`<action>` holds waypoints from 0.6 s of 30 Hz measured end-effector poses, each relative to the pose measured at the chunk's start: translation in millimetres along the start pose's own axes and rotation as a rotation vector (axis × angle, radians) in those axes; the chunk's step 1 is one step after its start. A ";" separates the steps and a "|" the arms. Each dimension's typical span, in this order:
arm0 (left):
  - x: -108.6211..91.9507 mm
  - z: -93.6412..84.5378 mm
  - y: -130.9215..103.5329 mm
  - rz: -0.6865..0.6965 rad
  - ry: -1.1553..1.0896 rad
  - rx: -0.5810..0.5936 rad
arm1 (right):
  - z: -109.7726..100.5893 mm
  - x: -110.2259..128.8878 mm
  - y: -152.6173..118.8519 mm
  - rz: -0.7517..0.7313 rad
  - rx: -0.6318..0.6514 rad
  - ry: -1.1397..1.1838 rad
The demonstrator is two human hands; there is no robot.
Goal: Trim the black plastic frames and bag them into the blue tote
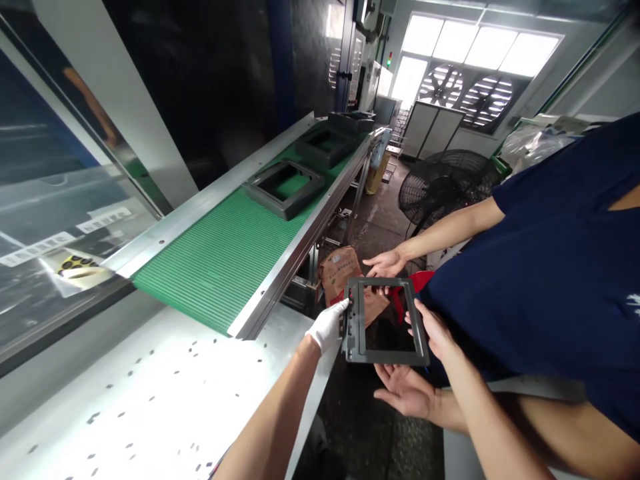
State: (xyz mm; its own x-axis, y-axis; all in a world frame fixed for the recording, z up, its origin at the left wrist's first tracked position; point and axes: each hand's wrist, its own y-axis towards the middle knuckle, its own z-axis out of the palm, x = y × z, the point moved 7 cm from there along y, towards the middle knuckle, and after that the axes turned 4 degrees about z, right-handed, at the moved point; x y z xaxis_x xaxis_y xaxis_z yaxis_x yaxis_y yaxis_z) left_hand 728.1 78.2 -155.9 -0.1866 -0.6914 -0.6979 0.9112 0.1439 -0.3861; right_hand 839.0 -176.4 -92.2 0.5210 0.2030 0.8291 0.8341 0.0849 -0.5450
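Observation:
A dark grey rectangular frame (pixel 356 357) with a large opening is held off the table, in front of a person in a navy shirt. My left hand (pixel 327 325), in a white glove, is closed on its left edge with the thumb on top. On the right edge, my bare right hand (pixel 431 328) grips the frame, fingers reaching into the opening. The person's two bare hands are beside it: one hand (pixel 387 263) at the far edge, the other (pixel 407 392) palm up at the near edge.
A green conveyor belt (pixel 215 260) carries several similar frames (pixel 285 208). Below its end, a white table (pixel 165 413) bears small dark bits. A black floor fan (pixel 445 187), a brown paper sack (pixel 340 270) and a red object (pixel 420 280) are beyond the hands.

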 end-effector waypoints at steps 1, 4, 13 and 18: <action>-2.6 0.3 -7.1 0.008 0.002 -0.001 | 0.5 0.3 -3.9 0.012 0.002 -0.001; -8.4 2.6 -28.4 0.018 0.005 0.008 | 0.6 0.9 -17.3 0.042 0.016 -0.006; -23.0 0.7 -103.4 0.012 0.168 -0.056 | 12.3 5.8 -65.6 0.008 0.103 -0.053; -17.6 -9.9 -125.1 -0.015 0.218 -0.098 | 25.8 2.9 -70.1 -0.023 0.157 -0.107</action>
State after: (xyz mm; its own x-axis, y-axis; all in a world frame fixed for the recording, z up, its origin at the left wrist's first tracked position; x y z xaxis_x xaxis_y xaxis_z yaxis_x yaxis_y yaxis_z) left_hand 613.8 79.4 -101.3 -0.2848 -0.5261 -0.8013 0.8696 0.2099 -0.4469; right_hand 777.3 -156.7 -54.8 0.4733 0.3011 0.8278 0.8027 0.2397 -0.5461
